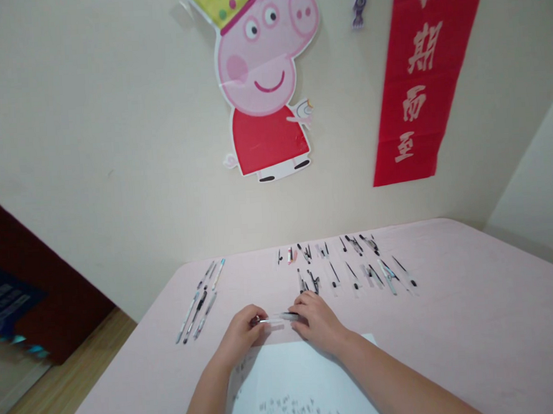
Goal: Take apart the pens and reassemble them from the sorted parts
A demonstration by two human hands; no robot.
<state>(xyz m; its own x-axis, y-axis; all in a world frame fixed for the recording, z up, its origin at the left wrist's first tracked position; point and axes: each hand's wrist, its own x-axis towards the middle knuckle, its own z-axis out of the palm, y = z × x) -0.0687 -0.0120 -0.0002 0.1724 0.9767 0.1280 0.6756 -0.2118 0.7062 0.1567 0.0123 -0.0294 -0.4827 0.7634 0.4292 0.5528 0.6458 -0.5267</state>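
My left hand (241, 329) and my right hand (317, 320) are both closed on the two ends of one clear-barrelled pen (276, 319), held level just above the pink table (475, 320). Right below the hands lies a white sheet of paper (296, 380) with small scribbles near its lower part. Rows of pen parts (350, 268) are laid out on the table beyond my right hand. A few whole pens (198, 302) lie in a line to the left of my left hand.
The table stands against a cream wall bearing a pink cartoon pig cut-out (264, 83) and a red banner (418, 79) with pale characters. A wooden floor (57, 383) and dark red furniture (37, 278) show at the left.
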